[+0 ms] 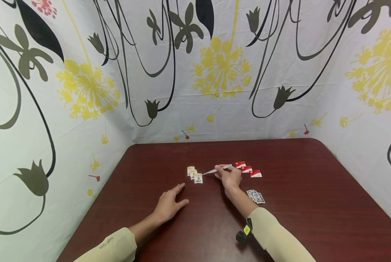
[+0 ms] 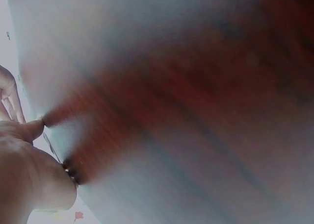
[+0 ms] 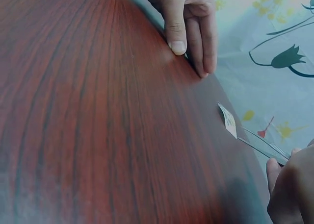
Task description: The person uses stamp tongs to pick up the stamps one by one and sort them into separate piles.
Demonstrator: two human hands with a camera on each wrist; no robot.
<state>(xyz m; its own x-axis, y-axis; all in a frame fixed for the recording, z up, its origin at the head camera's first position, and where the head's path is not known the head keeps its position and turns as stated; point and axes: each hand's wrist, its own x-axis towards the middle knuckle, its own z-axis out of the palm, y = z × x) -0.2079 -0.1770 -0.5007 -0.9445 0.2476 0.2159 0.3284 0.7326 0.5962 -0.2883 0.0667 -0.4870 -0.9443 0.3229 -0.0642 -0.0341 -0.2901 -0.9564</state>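
My right hand (image 1: 230,178) pinches a pair of tweezers (image 1: 214,170), their tips pointing left to the nearest card of a small overlapping group of pale yellow-and-white stamp-like cards (image 1: 198,178). In the right wrist view the tweezers (image 3: 262,152) have spread arms, and their tips are beside the edge of a small card (image 3: 228,122); whether they grip it I cannot tell. My left hand (image 1: 169,204) is low over the table with fingers extended, below and left of the cards, holding nothing. The left wrist view shows only part of that hand (image 2: 34,175).
Three red-and-white cards (image 1: 256,174) lie in a diagonal row just right of my right hand. Several overlapping black-and-white cards (image 1: 259,198) lie beside my right forearm. The dark red wooden table (image 1: 290,156) meets a patterned cloth (image 1: 221,120) at its back edge.
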